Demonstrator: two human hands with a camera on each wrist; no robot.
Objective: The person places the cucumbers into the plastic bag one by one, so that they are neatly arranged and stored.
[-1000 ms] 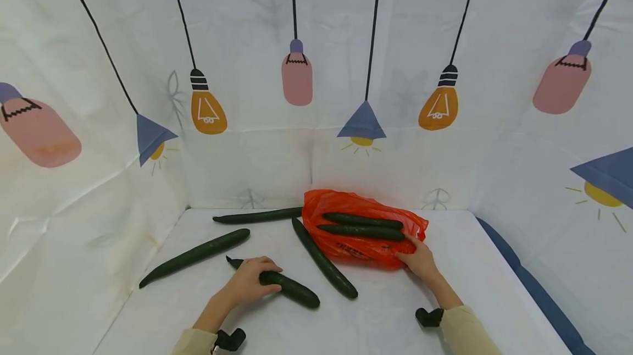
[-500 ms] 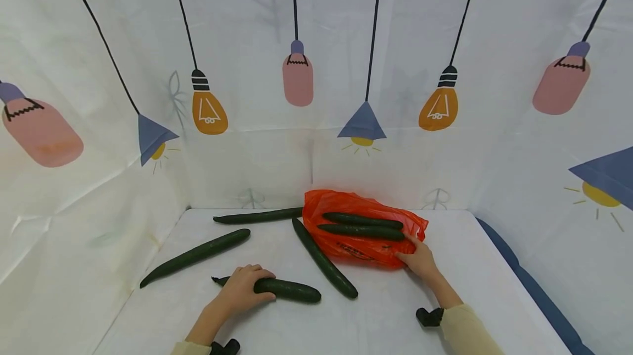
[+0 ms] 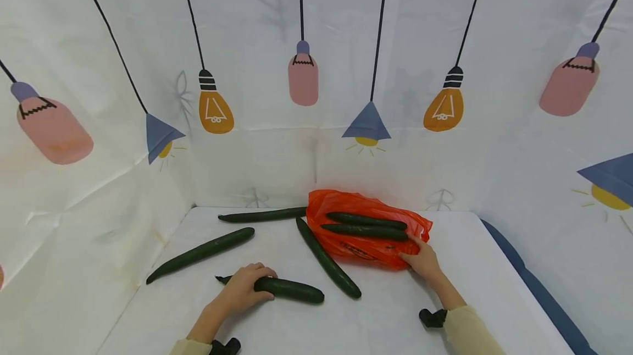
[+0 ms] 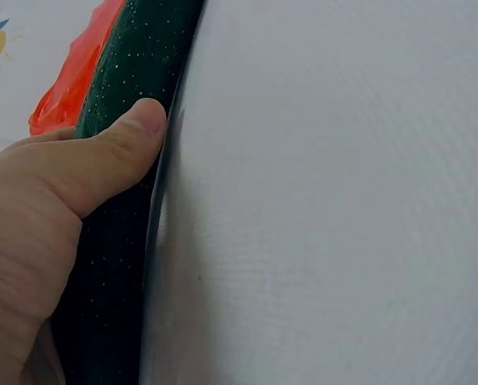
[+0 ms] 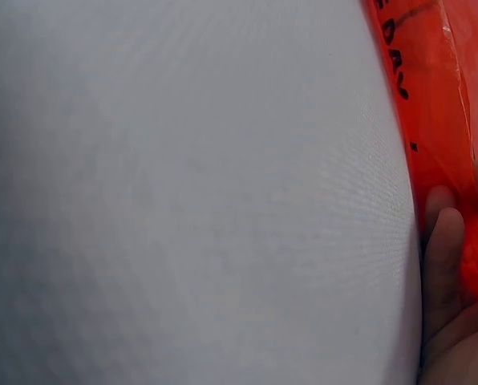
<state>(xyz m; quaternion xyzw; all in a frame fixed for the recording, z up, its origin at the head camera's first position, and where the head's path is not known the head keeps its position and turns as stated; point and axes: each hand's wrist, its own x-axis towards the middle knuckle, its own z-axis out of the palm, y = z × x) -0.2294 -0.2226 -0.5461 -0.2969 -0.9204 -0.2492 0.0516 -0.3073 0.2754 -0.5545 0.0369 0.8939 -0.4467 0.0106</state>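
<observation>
Your counter (image 3: 386, 322) is covered in a white cloth and closed in by cloth walls at the back and both sides. Four cucumbers lie directly on it: one along the back edge (image 3: 262, 215), one slanting at the left (image 3: 200, 254), one nearest you (image 3: 289, 289), and a diagonal one (image 3: 327, 258) just beside the orange bag (image 3: 361, 245). The bag lies flat at the centre right, with two more cucumbers (image 3: 366, 225) on top of it.
</observation>
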